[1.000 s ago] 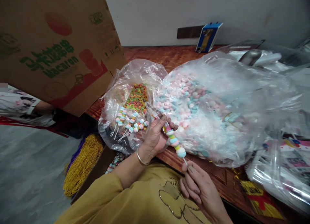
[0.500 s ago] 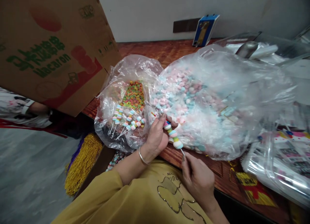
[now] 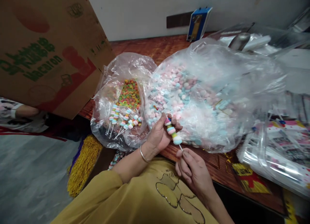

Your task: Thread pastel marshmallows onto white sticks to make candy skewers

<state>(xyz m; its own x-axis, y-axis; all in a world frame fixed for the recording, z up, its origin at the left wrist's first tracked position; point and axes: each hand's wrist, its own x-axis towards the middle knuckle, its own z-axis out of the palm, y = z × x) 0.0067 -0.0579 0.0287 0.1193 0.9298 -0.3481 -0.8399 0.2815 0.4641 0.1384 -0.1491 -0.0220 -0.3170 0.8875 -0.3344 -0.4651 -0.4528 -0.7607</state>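
Note:
A marshmallow skewer (image 3: 171, 130) of pastel marshmallows and yellow-green rings is held tilted between both hands in the head view. My left hand (image 3: 160, 133), with a bangle at its wrist, is closed around its upper end. Colourful print shows there, possibly a clear wrapper; I cannot make out its edges. The white stick (image 3: 180, 147) at the lower end is pinched in my right hand (image 3: 191, 167). Just left of my hands, several finished skewers (image 3: 126, 119) lie on a plastic bag of colourful ring candies (image 3: 130, 94). Behind my hands is a large clear bag of pastel marshmallows (image 3: 180, 83).
A cardboard box (image 3: 50, 56) stands at the left. Printed clear wrappers (image 3: 276, 156) are stacked on the right of the wooden table (image 3: 142, 44), near a yellow-red packet (image 3: 250, 178). A metal scoop (image 3: 239, 41) and a blue device (image 3: 199, 23) are at the back.
The view has shifted slightly. My right hand has turned, its fingers now curled under the stick. The skewer stands a little steeper, still held by both hands.

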